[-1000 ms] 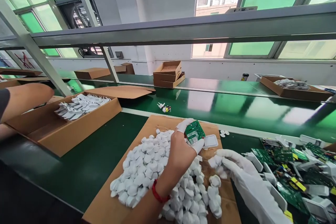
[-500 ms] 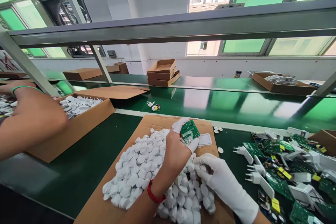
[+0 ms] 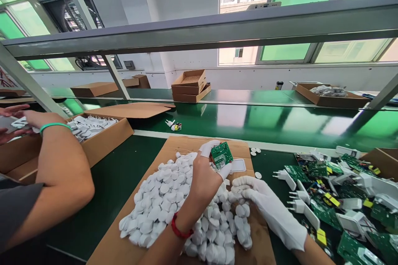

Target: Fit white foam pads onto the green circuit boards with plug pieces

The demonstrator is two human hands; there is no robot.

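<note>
My left hand [image 3: 207, 172], with white finger covers and a red wristband, holds a green circuit board [image 3: 222, 154] by its edges above the cardboard sheet [image 3: 183, 142]. A white rectangular frame piece [image 3: 238, 165] shows just right of the board. In a white glove, my right hand [image 3: 259, 192] is at the right edge of a big pile of white round pieces [image 3: 168, 190]. Its thumb and fingers are pressed together near the pile, and what they pinch, if anything, is too small to make out.
At left, a person's arm [image 3: 66, 161] reaches over a box of white parts [image 3: 107, 138]. Circuit boards with plugs [image 3: 329, 211] lie heaped at right. Stacked cardboard trays [image 3: 190, 87] stand behind; a metal beam [image 3: 199, 35] crosses above.
My right hand's fingers have closed together and lifted slightly. The other person's arm has shifted, bringing both of that person's hands into view at far left. The view has moved slightly.
</note>
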